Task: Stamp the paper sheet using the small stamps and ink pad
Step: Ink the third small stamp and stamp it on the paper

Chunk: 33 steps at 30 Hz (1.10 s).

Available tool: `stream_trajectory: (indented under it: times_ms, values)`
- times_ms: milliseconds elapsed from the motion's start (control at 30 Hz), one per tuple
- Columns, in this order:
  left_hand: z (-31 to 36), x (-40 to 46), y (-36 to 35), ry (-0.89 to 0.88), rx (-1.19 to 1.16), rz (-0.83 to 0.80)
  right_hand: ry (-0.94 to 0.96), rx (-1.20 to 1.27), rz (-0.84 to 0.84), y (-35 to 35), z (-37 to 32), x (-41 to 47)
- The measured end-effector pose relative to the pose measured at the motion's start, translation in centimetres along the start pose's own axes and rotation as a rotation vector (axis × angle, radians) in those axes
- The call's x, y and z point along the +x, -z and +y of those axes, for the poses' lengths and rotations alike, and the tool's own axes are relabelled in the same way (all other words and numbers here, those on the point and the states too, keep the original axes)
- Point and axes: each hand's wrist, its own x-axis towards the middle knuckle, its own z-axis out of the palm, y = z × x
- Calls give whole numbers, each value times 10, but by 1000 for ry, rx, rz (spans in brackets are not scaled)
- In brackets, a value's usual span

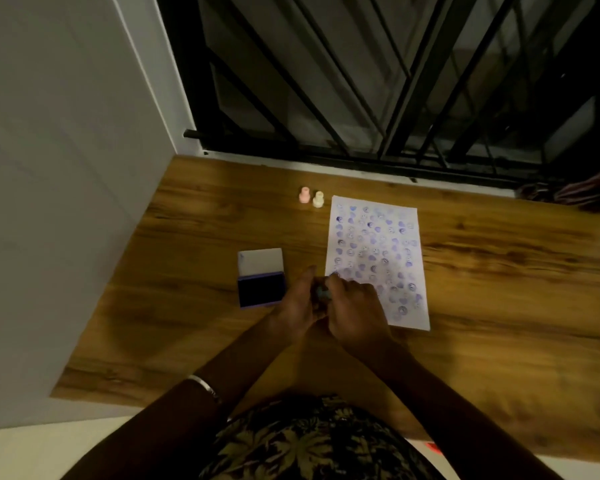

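Note:
A white paper sheet covered with purple stamp marks lies on the wooden table. To its left sits the ink pad, open, with its lid folded back. My left hand and my right hand meet between pad and sheet, both closed around a small bluish stamp that is mostly hidden by the fingers. A pink stamp and a cream stamp stand upright beyond the sheet's top-left corner.
A white wall borders the table on the left. A black metal window grille runs along the far edge. Dark fabric lies at the far right. A metal bangle circles the left wrist.

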Motion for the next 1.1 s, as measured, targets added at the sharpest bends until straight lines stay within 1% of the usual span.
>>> stream_trajectory:
  times_ms: [167, 333, 533, 700, 900, 933, 1000, 1067, 1100]
  values:
    - [7, -6, 20, 10, 6, -26, -8, 4, 1, -6, -21, 11]
    - [15, -6, 34, -14, -1, 37, 5, -14, 11, -14, -36, 19]
    - [30, -7, 49, 14, 0, 50, 14, -4, 68, -18, -48, 30]
    - [41, -2, 53, -26, -13, 12, -1, 20, 41, -20, -54, 46]
    - [56, 4, 53, -21, 75, -40, 13, 42, 33, -17, -48, 62]
    - [58, 7, 54, -22, 90, -29, 27, 37, 36, -15, -46, 66]
    - [65, 12, 53, -69, 134, 44, 42, 18, 41, -13, -39, 75]
    - [72, 15, 55, -166, 210, 160, 27, -12, 33, -9, -32, 88]
    - [75, 17, 59, -250, 289, 236, 14, -23, 45, -7, -26, 95]
